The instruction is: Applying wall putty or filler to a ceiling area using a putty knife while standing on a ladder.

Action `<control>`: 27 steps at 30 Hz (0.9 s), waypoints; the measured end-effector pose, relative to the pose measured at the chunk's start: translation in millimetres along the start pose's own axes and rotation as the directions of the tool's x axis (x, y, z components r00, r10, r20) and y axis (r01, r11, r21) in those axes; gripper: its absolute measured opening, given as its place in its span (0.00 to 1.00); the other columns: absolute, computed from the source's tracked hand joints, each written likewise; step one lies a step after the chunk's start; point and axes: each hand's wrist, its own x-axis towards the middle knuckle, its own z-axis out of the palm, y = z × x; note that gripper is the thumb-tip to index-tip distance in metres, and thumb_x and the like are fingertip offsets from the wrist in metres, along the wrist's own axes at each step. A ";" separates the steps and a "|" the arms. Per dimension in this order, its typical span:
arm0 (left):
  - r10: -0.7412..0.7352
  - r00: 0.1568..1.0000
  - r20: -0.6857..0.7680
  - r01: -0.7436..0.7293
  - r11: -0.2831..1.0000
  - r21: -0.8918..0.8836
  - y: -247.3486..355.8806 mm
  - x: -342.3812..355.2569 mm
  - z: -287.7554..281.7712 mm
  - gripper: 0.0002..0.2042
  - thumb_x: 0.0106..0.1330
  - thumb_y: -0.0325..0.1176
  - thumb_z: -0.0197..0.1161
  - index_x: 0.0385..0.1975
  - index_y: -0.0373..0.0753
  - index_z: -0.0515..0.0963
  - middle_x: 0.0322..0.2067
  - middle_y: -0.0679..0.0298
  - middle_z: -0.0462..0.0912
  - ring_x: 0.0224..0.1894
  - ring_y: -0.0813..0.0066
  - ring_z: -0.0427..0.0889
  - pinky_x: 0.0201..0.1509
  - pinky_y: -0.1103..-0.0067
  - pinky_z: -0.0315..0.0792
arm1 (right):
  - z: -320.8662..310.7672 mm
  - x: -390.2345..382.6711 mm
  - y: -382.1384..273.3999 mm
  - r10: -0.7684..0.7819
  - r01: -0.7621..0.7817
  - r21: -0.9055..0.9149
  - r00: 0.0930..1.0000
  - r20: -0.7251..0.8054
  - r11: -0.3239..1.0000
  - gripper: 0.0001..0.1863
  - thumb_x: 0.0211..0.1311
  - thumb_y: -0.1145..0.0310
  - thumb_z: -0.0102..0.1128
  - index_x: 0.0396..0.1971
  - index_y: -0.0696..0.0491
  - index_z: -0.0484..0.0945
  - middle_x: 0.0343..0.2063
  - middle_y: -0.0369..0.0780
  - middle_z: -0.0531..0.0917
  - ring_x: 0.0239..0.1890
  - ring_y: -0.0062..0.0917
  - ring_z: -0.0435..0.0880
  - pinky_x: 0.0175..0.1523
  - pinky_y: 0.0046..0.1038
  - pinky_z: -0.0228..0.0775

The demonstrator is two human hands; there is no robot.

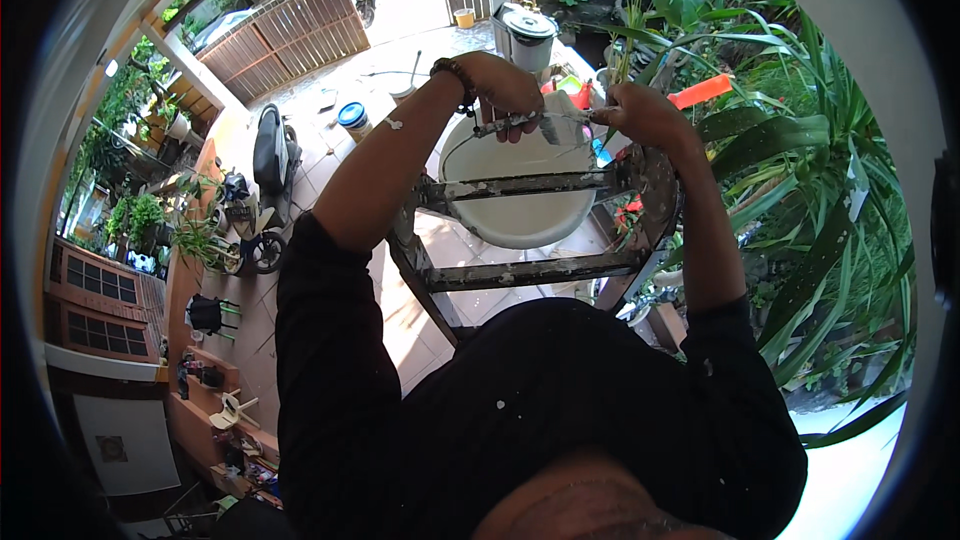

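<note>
A dark ladder (530, 274) crosses in front of the bucket (530, 240); it looks hard and is splashed with pale paint. The bucket is white, round and smooth. At its far side, the person's left hand (508, 90) curls its fingers around a thin, spotty bar (508, 124). Across the bucket, to the right, the right hand (645, 120) is pinched closed, seemingly on a flat grey tool (564, 120). The tool is over the bucket. The step looks like working on the tool; the next move likely needs steady fingers.
</note>
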 end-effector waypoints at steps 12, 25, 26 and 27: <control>0.050 0.999 0.022 -0.049 0.999 -0.017 -4.1 -1.3 1.6 0.14 0.62 0.38 0.45 0.36 0.37 0.75 0.32 0.62 0.82 0.31 0.74 0.83 0.34 0.77 0.77 | -9.8 -12.8 -12.2 -0.060 0.052 -0.060 0.989 -0.133 0.997 0.18 0.49 0.55 0.64 0.25 0.57 0.78 0.23 0.49 0.80 0.29 0.43 0.80 0.34 0.39 0.68; 0.064 0.997 0.047 -0.062 0.997 -0.046 2.5 -7.4 3.6 0.12 0.61 0.37 0.47 0.35 0.37 0.75 0.32 0.60 0.82 0.32 0.71 0.83 0.33 0.75 0.78 | -12.7 36.3 7.7 -0.195 0.176 -0.111 0.962 -0.190 0.978 0.19 0.51 0.52 0.61 0.24 0.56 0.80 0.17 0.47 0.79 0.25 0.40 0.80 0.31 0.37 0.69; 0.051 0.998 0.043 -0.049 0.998 -0.041 2.6 -6.4 1.3 0.12 0.61 0.37 0.47 0.35 0.37 0.75 0.33 0.59 0.81 0.33 0.71 0.83 0.33 0.76 0.79 | -10.9 46.9 8.7 -0.265 0.244 -0.138 0.951 -0.160 0.960 0.19 0.50 0.53 0.62 0.24 0.57 0.80 0.17 0.46 0.79 0.25 0.40 0.80 0.32 0.37 0.70; 0.056 0.997 0.054 -0.054 0.998 -0.045 1.6 -6.0 2.2 0.13 0.61 0.37 0.47 0.36 0.38 0.75 0.33 0.60 0.81 0.33 0.71 0.83 0.33 0.75 0.79 | -6.5 57.2 8.0 -0.265 0.247 -0.130 0.952 -0.150 0.960 0.19 0.50 0.53 0.62 0.24 0.57 0.80 0.17 0.46 0.79 0.25 0.40 0.80 0.32 0.37 0.70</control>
